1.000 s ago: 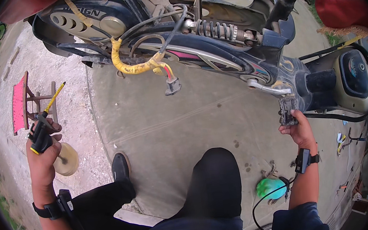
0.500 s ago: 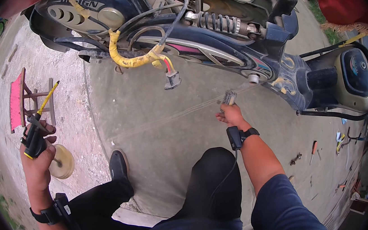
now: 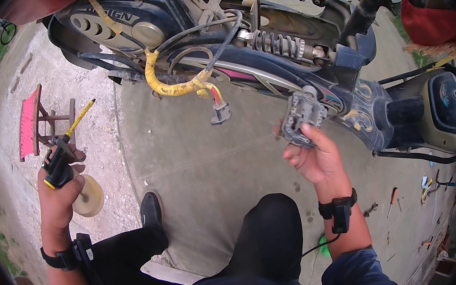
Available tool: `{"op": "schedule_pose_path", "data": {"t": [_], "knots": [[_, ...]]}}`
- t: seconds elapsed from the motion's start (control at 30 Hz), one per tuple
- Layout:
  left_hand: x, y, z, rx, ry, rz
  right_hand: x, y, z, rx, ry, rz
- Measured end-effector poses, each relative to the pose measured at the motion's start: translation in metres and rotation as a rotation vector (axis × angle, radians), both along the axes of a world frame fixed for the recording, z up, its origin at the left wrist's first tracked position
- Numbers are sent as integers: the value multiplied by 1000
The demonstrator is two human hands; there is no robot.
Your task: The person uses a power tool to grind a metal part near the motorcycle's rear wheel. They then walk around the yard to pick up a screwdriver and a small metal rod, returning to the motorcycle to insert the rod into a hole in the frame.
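Under the head camera, over grey concrete floor (image 3: 200,145), I have both hands in sight, well apart.

- Head view, right hand (image 3: 321,161): thumb and fingers closed on a dusty grey, toothed, pedal-like block (image 3: 303,118). The block sits in front of the lower flank of a dark blue, scuffed two-wheeler body (image 3: 256,67); I cannot tell from here whether they touch.
- Left hand (image 3: 58,196): narrow grip, fingers wrapped round a black-gripped tool with a slim yellow shaft (image 3: 61,168). The shaft points up and to the right, its dark tip free. I cannot make out the tool's exact kind.
- Partly behind that hand, I note a pale yellow, round, translucent object (image 3: 89,197); beyond it, a wooden stand with a bright pink top (image 3: 29,124) on pale gravel (image 3: 93,98).
- Between the hands, a bundle of cable wrapped in yellow tape (image 3: 168,87) hangs off the body, ending in a small grey plug (image 3: 221,113).
- A coiled dark metal spring shock absorber (image 3: 279,45) lies along the body, above the block.
- Right of my right forearm, an orange-handled slim tool (image 3: 393,197) lies on the concrete. A bright green rounded thing (image 3: 324,247) peeks out beside that forearm, mostly hidden.
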State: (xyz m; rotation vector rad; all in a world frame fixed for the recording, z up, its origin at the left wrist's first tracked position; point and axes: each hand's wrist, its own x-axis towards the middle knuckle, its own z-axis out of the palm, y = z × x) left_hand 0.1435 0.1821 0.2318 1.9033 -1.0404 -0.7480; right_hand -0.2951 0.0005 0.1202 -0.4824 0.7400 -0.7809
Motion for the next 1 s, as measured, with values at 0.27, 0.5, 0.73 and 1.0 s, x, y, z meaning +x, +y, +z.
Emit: {"op": "schedule_pose_path", "data": {"t": [0.27,0.5,0.73,1.0], "knots": [[-4,-6,1,6,-14,-12,-44,-14,-190,239,504,-64],[5,-3,-2,21,-3,-21,-217,13,-35,-14,582,-125],[1,-6,-1,52,-20,-27,-30,12,10,-5,-47,-40],[-1,-4,-3,2,-25,-39,-36,-10,-181,155,648,38]]}}
